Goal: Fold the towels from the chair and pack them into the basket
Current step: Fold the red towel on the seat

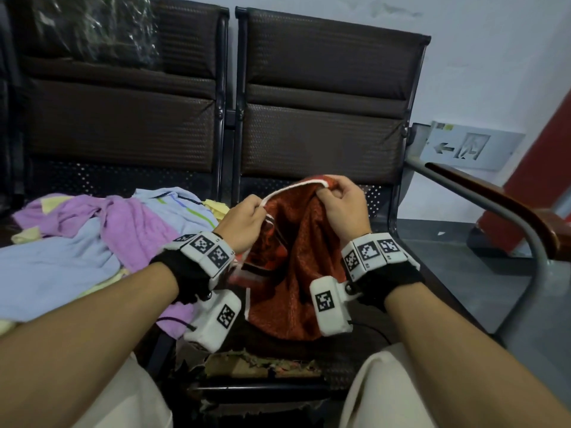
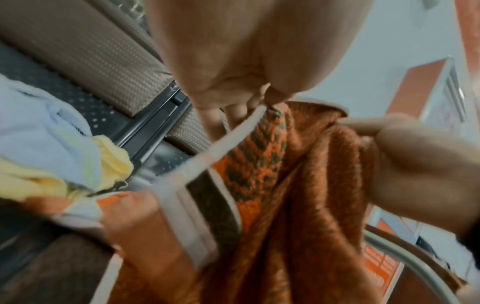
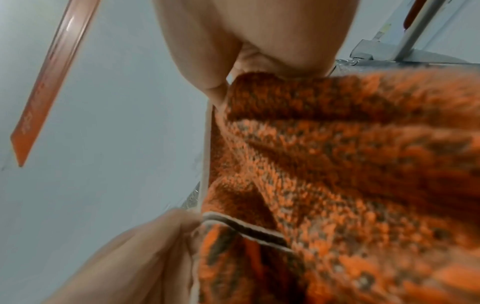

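An orange-red patterned towel [image 1: 296,251] with a white hem hangs over the right-hand seat, held up by both hands. My left hand [image 1: 244,222] pinches the white hem at the towel's left side, and my right hand [image 1: 343,200] pinches the top edge further right. The hem runs taut between them. In the left wrist view the left hand [image 2: 249,96] grips the white band of the towel [image 2: 298,205]. The right hand [image 3: 233,74] in its wrist view clamps the towel [image 3: 337,174] at its top fold. A heap of towels [image 1: 102,239], purple, light blue and yellow, lies on the left seat. No basket is in view.
Two dark brown padded chairs [image 1: 324,103] stand side by side against a pale wall. A metal armrest with a wooden top [image 1: 500,205] curves along the right. The seat's front edge [image 1: 262,362] is torn. My knees in beige trousers [image 1: 386,393] are at the bottom.
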Motion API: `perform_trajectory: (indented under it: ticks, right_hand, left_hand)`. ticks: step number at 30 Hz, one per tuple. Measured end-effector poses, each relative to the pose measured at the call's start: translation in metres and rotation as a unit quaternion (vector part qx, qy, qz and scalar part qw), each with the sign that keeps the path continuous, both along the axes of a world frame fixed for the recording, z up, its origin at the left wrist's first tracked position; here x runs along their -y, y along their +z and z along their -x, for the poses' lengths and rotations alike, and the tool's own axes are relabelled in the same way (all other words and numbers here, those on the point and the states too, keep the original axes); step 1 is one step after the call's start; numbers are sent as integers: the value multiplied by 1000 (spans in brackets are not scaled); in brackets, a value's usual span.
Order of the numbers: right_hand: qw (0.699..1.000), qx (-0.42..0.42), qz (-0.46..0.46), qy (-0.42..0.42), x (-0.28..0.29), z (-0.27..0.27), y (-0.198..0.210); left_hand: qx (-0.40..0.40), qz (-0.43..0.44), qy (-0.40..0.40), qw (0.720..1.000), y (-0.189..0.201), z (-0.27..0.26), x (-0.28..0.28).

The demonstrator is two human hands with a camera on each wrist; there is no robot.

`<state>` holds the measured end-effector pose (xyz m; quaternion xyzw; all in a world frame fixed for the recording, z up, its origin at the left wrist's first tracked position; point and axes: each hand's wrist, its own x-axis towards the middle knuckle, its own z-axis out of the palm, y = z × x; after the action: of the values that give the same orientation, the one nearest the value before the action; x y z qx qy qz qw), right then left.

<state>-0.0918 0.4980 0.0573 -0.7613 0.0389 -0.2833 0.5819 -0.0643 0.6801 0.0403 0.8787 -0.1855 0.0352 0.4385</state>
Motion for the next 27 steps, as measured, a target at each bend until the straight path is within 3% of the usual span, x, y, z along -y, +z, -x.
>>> perform_trajectory:
  ticks: [3,5,8,11,14,19,23,24,26,27]
  right_hand:
    - [988,-89,-73,99,2,1,-12]
    - [974,-157,-42,160,3,5,-21]
    - [955,-229,81,168,5,13,-27]
    - [932,-232,264,89,12,19,-30]
    - [902,-256,343,61,18,24,-33]
    - [815,-379,418,131,30,32,-38]
    - [706,-440,539,135,30,34,-39]
    - [693,-438,557,132,29,33,-39]
    - [711,-415,555,121,29,34,-36]
    - [742,-391,533,112,29,32,-34]
  left_hand:
    - [-26,37,39,998,1,-3,-1]
    - [-48,59,58,995,1,-4,0]
    - [-100,123,55,986,1,-2,4]
    - [-176,225,39,958,4,4,9]
    - [-222,308,41,924,7,9,12]
    - [-215,321,57,921,6,6,6]
    - [-274,354,26,894,10,4,-1]
    - [-282,361,14,889,10,4,-1]
    - [-297,368,-11,881,11,6,-1]
    - [-302,362,-17,882,11,7,-1]
